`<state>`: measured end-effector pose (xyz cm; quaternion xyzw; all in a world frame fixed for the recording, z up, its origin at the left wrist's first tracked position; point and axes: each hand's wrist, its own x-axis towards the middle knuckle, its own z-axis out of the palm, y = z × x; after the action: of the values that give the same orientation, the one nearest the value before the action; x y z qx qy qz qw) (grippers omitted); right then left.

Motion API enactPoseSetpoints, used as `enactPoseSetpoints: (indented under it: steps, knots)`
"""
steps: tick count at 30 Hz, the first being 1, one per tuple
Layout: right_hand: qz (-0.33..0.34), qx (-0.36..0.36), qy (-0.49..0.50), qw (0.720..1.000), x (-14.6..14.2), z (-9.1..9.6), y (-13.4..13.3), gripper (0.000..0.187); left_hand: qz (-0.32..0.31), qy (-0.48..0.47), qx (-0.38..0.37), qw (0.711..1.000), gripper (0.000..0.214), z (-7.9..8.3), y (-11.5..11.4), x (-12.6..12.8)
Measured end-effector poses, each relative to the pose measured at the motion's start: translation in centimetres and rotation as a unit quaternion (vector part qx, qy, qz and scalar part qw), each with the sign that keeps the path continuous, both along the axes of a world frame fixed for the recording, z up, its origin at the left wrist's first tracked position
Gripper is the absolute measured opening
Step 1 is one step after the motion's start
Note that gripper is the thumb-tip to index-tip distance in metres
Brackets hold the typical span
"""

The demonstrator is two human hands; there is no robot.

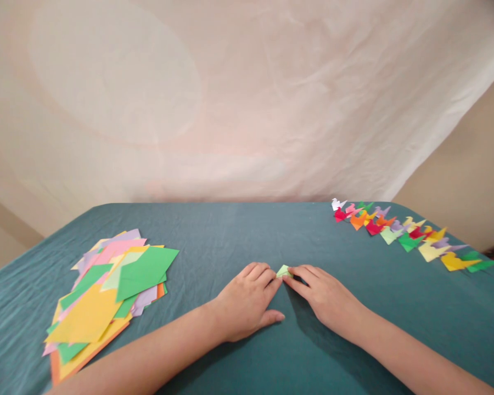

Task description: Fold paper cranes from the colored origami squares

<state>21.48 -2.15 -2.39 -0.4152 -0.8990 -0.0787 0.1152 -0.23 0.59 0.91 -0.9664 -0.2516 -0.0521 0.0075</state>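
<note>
- Working at a green cloth-covered table (pixel 230 233), a person is bringing two bare hands to a small light-green folded paper (pixel 284 271), which is sitting between the fingertips near the middle of the cloth.
- The right hand (pixel 329 299) is pinching the paper's right side between thumb and fingers; an uneven squeeze could be crumpling the small piece or skewing its folds.
- The left hand (pixel 247 304) is lying palm down, fingers spread little, thumb standing away, fingertips meeting the paper's left edge; too light a touch there could be letting the piece swivel. Whether the two hands are touching each other is staying hidden.
- Soft cloth is lying beneath, and its give could be leaving any crease blunt or off line.
- At left, loose coloured sheets (pixel 86 315) are overlapping in an untidy heap, with the left forearm passing across its near corner in view; a sweep of that arm could be scattering them.
- At far right, folded paper birds (pixel 391 235) are standing close together; a careless reach could be toppling several.
</note>
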Motion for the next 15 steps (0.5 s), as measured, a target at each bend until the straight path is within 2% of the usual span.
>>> enactPoseSetpoints:
  steps: [15]
  knots:
    - [0.024, -0.039, 0.048, 0.998, 1.1, -0.2, 0.8, 0.037, 0.001, -0.009, 0.005, 1.0, 0.055, -0.2, 0.1, 0.0]
